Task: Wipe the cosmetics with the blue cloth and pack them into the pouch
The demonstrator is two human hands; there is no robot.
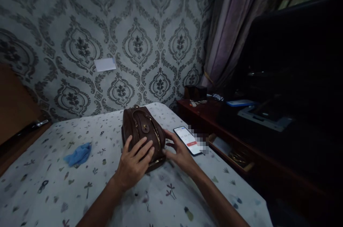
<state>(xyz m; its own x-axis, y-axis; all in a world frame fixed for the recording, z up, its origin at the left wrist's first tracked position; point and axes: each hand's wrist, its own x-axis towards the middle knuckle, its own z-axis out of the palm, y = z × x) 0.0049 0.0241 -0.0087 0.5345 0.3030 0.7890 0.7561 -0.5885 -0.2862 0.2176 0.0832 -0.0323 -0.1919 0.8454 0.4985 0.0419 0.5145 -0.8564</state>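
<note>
A dark brown leather handbag (pixel 152 136) lies on the patterned white bed sheet (pixel 107 198), with a short handle, gold zippers and a small gold clasp on a tab. My left hand (pixel 135 164) rests on the near left part of the bag, fingers spread flat over the leather. At the bag's right side is my right hand (pixel 180 154), thumb and fingers apart against its edge; the fingertips are partly hidden there. Just beyond that hand lies a phone (pixel 186 137) with a lit white screen and a red button.
A crumpled blue cloth (pixel 78 154) lies to the left on the bed. On the right stands a dark red desk (pixel 197 112) with cables, a partly open drawer (pixel 233 154) and a large dark screen (pixel 284 55). Patterned wallpaper (pixel 160 41) rises behind.
</note>
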